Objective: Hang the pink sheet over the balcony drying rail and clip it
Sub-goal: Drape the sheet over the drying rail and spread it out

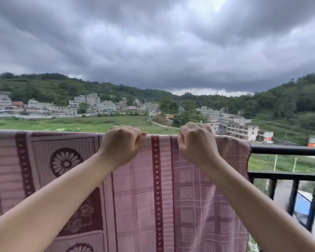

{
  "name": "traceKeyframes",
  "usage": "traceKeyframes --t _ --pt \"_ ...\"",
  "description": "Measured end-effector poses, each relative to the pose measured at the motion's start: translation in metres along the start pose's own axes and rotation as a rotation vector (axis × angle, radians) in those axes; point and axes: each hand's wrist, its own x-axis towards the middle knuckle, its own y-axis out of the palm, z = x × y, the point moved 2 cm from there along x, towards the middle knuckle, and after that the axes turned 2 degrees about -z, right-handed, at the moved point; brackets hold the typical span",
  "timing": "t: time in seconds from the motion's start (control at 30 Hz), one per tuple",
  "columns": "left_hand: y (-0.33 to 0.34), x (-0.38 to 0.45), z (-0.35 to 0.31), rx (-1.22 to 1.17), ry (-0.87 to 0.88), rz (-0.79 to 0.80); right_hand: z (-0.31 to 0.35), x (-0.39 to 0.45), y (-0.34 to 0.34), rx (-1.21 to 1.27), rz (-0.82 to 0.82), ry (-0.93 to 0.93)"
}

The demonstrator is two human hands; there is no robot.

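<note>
Both forearms come in from the bottom corners of the frame, bare, reaching up toward the middle. Behind them the pink sheet (135, 188) takes up most of the lower half: it's already draped over the balcony rail (287, 150), hanging down on the near side from the left edge of the frame to about three quarters of the way across. It's a woven pink thing with dark maroon bands, a flower wheel motif at middle left and a checked panel on the right part. Its right edge hangs down loose, and past that edge the black rail is bare, with a lower bar and upright bars under it at lower right.

Left hand (121, 145) sits at the top fold of the sheet just left of center, knuckles up, fingers curled over the top and gripping the cloth where it goes over the rail. Right hand (196, 142) is just beside it, right of center, doing the same: fingers hooked over the top edge, thumb side tucked against the fabric. The two hands are near each other but not touching.

Can't see any clips anywhere on the sheet.

Upper half is heavy grey cloud, then green hills, pale buildings and a field.
</note>
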Motion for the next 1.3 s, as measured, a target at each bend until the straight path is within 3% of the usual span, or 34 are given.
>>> traceKeyframes --t 0.23,0.37,0.57,0.73,0.8,0.9,1.0,1.1,1.2,1.3 --pt "-0.078 -0.1 0.156 0.343 -0.356 0.029 0.191 -0.002 0.061 0.218 -0.078 -0.291" --pt "-0.156 -0.189 0.258 0.546 -0.61 0.221 0.325 -0.005 0.089 0.315 -0.025 -0.389" --pt "-0.259 -0.272 0.389 0.718 -0.751 0.409 0.5 0.022 0.113 0.35 0.026 -0.382" --pt "-0.276 -0.271 0.47 0.65 -0.705 0.384 0.56 0.059 0.13 0.21 0.12 -0.29" --pt "-0.27 -0.257 0.494 0.568 -0.658 0.331 0.57 0.071 0.136 0.15 0.106 -0.312" --pt "-0.256 -0.237 0.53 0.504 -0.565 0.247 0.57 0.09 0.149 0.262 0.06 -0.42" --pt "-0.242 -0.22 0.566 0.436 -0.352 0.104 0.56 0.1 0.151 0.352 -0.005 -0.499" --pt "-0.236 -0.212 0.595 0.311 -0.07 -0.091 0.56 0.105 0.151 0.33 0.054 -0.525" --pt "-0.243 -0.207 0.603 0.291 0.094 -0.01 0.566 0.114 0.15 0.248 0.116 -0.476" --pt "-0.253 -0.185 0.608 0.325 0.01 0.089 0.576 0.139 0.143 0.172 0.187 -0.385"
